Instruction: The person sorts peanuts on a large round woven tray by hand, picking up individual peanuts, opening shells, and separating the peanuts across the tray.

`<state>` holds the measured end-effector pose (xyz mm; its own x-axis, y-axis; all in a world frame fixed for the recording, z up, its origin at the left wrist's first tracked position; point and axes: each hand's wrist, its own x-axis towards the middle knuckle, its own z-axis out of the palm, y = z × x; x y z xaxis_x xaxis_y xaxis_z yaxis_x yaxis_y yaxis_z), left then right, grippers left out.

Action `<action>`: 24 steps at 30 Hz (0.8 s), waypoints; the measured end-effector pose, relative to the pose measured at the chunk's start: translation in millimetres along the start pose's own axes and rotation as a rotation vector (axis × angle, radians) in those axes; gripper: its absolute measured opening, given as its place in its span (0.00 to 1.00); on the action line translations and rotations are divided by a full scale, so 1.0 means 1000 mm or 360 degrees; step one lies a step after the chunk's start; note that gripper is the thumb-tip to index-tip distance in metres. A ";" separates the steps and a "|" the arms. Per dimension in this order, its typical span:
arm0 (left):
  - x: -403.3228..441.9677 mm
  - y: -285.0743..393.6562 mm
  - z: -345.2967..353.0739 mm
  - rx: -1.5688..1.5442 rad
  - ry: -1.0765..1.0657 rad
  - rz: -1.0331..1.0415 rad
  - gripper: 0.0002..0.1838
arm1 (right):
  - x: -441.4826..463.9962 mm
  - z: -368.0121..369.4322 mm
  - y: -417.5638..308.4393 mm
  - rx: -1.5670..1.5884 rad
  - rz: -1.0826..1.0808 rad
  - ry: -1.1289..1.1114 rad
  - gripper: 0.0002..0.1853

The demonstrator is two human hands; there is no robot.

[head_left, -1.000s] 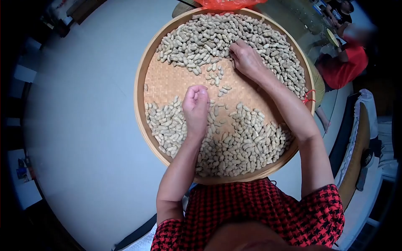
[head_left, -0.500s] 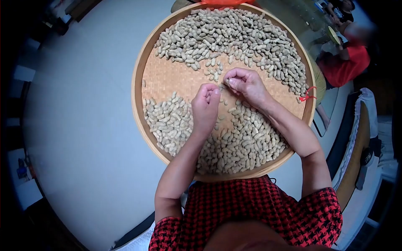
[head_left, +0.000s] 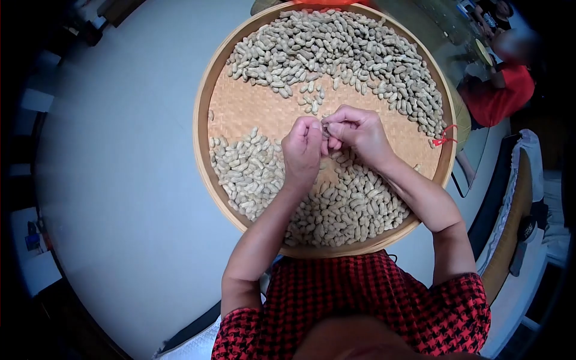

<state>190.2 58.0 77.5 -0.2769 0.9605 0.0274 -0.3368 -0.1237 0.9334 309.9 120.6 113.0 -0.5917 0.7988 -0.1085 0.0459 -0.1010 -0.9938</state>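
Both of my hands meet above the middle of a round woven tray (head_left: 252, 108) with a raised wooden rim. My right hand (head_left: 363, 135) is closed, thumb and forefinger pinching a small dark peanut (head_left: 326, 130). My left hand (head_left: 301, 149) is curled closed right beside it, its thumb against the peanut; what lies inside its fingers is hidden. Below the hands, unshelled peanuts (head_left: 354, 207) spread over the near part of the tray. A larger heap of peanuts (head_left: 336, 45) curves along the far side. A few loose peanuts (head_left: 312, 104) lie just beyond my fingertips.
A red tie (head_left: 444, 137) hangs on the tray's right rim, and something orange-red (head_left: 324, 2) touches its far edge. A person in a red top (head_left: 504, 96) sits at the upper right. A long cushioned seat (head_left: 510, 222) stands at the right, pale floor (head_left: 120, 180) at the left.
My hands have come together, the right moving slightly down and bringing the peanut against my left fingers. The whole view has shifted a little.
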 end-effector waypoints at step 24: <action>0.006 -0.015 -0.007 -0.0629 0.0215 -0.0241 0.08 | -0.003 0.011 0.007 0.0739 0.0463 0.0145 0.10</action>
<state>187.6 63.9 61.1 -0.3042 0.9372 -0.1704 -0.6934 -0.0952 0.7142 303.4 110.8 107.1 -0.5349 0.7449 -0.3989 -0.1745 -0.5593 -0.8104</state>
